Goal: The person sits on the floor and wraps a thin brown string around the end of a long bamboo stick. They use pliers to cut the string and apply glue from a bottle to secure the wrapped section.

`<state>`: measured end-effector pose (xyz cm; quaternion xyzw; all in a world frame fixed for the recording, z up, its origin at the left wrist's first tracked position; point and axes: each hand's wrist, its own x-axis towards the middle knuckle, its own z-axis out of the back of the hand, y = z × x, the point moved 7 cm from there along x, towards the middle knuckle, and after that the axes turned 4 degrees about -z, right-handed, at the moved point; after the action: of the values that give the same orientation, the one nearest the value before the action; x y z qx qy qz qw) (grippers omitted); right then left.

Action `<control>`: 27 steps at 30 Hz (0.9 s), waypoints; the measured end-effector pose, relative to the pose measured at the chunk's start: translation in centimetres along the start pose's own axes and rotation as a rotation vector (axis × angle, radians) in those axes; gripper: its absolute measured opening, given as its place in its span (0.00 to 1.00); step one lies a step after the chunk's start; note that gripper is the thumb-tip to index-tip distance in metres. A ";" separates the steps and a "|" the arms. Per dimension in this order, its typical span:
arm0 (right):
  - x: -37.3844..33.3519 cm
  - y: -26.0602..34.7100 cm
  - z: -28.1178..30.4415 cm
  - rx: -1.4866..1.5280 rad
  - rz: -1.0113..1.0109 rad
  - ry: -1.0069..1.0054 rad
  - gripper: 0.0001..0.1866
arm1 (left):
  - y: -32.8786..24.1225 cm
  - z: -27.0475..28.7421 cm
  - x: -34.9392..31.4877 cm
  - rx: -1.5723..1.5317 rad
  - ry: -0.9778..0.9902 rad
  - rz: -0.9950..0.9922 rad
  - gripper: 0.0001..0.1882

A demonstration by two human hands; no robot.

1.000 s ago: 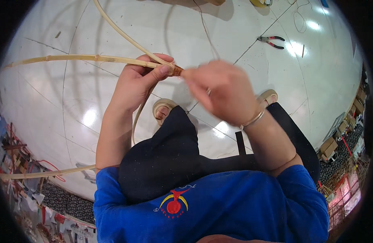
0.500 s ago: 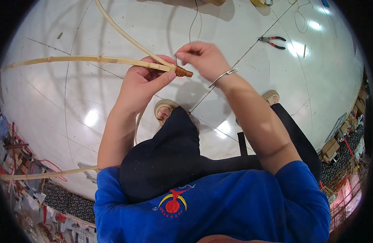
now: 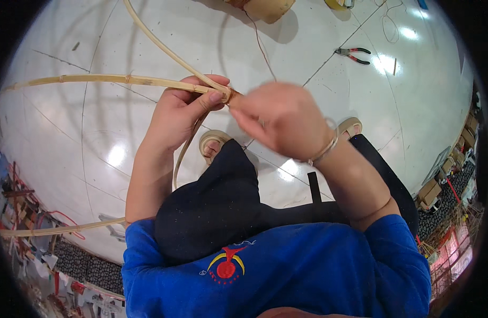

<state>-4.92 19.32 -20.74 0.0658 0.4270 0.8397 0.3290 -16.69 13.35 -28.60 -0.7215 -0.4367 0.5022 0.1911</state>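
Bamboo strips (image 3: 143,80): joined ends slightly left of centre. Left hand (image 3: 181,114): fingers clamped on them. Right hand (image 3: 282,117): blurred, grip untellable; swung nearer, now masking brown binding's (image 3: 233,96) tip; winding apparently continuing.

Pliers (image 3: 353,55) right of bamboo strips (image 3: 95,78)

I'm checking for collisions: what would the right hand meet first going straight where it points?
The right hand would probably meet the brown binding first, then the left hand; depth and blur leave contact unclear.
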 end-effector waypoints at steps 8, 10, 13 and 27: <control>2.2 -5.9 -1.1 0.266 -0.215 -0.025 0.06 | -0.1 0.1 0.4 0.044 -0.030 0.009 0.14; 2.2 -7.0 -2.1 0.376 -0.270 -0.026 0.06 | 0.1 0.2 0.3 0.031 -0.036 0.014 0.15; 2.1 -7.7 -2.7 0.526 -0.314 -0.024 0.06 | 0.3 0.2 0.4 0.011 -0.031 0.013 0.15; 2.3 -8.1 -3.6 0.776 -0.266 0.029 0.07 | 0.2 -0.4 0.1 0.014 -0.037 0.000 0.13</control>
<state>-4.08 21.63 -29.52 0.1171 0.7215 0.5673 0.3794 -16.20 13.46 -28.61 -0.7108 -0.4367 0.5183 0.1881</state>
